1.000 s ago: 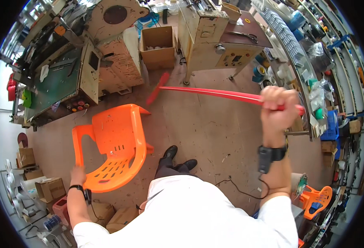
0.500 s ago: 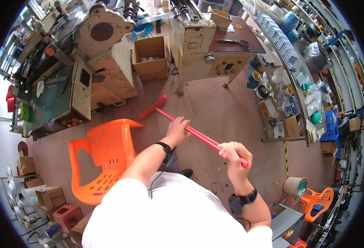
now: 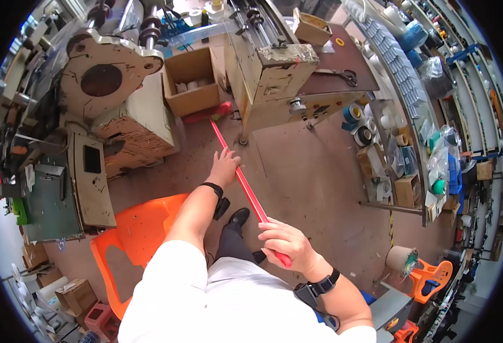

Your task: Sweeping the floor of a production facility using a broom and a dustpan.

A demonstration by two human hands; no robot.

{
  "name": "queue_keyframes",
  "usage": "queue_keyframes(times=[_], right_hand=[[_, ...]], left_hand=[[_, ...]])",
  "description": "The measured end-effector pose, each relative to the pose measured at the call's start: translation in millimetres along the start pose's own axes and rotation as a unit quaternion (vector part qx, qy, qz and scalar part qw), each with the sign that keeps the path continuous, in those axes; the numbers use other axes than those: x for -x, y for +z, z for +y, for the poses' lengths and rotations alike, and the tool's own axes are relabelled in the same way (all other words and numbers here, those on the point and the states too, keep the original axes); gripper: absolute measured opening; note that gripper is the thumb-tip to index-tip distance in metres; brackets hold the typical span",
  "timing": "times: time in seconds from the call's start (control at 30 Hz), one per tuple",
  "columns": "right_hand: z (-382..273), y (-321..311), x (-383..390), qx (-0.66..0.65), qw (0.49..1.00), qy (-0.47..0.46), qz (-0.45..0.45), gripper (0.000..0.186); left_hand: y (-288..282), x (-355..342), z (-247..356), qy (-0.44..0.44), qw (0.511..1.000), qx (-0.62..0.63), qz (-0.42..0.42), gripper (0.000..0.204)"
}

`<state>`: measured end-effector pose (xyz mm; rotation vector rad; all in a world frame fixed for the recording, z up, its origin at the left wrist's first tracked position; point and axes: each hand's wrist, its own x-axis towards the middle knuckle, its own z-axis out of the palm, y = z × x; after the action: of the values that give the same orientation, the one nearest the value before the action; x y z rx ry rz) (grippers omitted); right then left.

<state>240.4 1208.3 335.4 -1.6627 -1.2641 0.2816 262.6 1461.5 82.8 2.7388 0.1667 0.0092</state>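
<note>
**Red long-shafted broom point(image 3: 251, 195) right up by the open brown cardboard box point(image 3: 193, 102), two hands on**

Head view: broom's head sits low along box's near face, twd its R corner; touching or just short, can't tell. Shaft slants away from box, near & a bit R. L hand point(image 3: 224, 168) is the one closer to box, fingers wrapped round the shaft's head-end half; thumb hard to read. R hand point(image 3: 288, 243), farther from box, fingers closed round the butt end, red tip poking out past the palm.

Risks, quick: a harder push could prob. shunt or skew box & jostle the pale rolls point(image 3: 192, 85) inside, as the head has v. little room there. A drift R might snag the cream metal machine leg point(image 3: 243, 138), just R of box on its near side. Drift L, likely a knock on the chipped cream machine cabinet point(image 3: 142, 137), hard by box's L side.

Also around: orange plastic armchair point(image 3: 148, 224), near-L of box, hemming in any wide pull that way. Black shoe point(image 3: 239, 217), near side of box & just L of the shaft, could get clipped on a low draw. Metal rack w/ tape rolls point(image 3: 394, 212) stands well R of box, apart from the shaft.
</note>
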Motion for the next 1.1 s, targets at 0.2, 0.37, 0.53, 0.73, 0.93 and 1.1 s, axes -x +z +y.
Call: queue_keyframes(times=[0.2, 0.37, 0.53, 0.73, 0.93, 1.1], right_hand=[[-38.5, -43.6, -22.8, 0.023, 0.999, 0.031, 0.011, 0.005], [-123.4, -119.5, -51.8, 0.029, 0.996, 0.081, -0.032, 0.007], [-124.9, -121.1, -61.0, -0.005, 0.998, 0.066, -0.012, 0.004], [-3.1, 11.1, -67.8, 0.026, 0.999, -0.030, 0.012, 0.012], [4.8, 22.4, -59.4, 0.018, 0.992, -0.054, -0.109, 0.012], [-51.6, -57.2, -37.9, -0.020, 0.990, 0.050, -0.132, 0.007]], left_hand=[[-15.1, 21.8, 31.7, 0.082, 0.988, 0.099, -0.088, 0.026], [-79.6, 32.4, 104.8, 0.155, 0.967, 0.194, -0.059, 0.021], [-114.2, 14.8, 84.2, 0.220, 0.967, 0.122, 0.036, 0.019], [-73.3, -20.0, -60.4, 0.121, 0.987, -0.067, -0.087, 0.018], [-17.4, 25.2, -73.1, 0.058, 0.991, 0.061, -0.106, 0.024], [-15.2, 48.2, 12.2, 0.136, 0.960, 0.187, -0.160, 0.023]])
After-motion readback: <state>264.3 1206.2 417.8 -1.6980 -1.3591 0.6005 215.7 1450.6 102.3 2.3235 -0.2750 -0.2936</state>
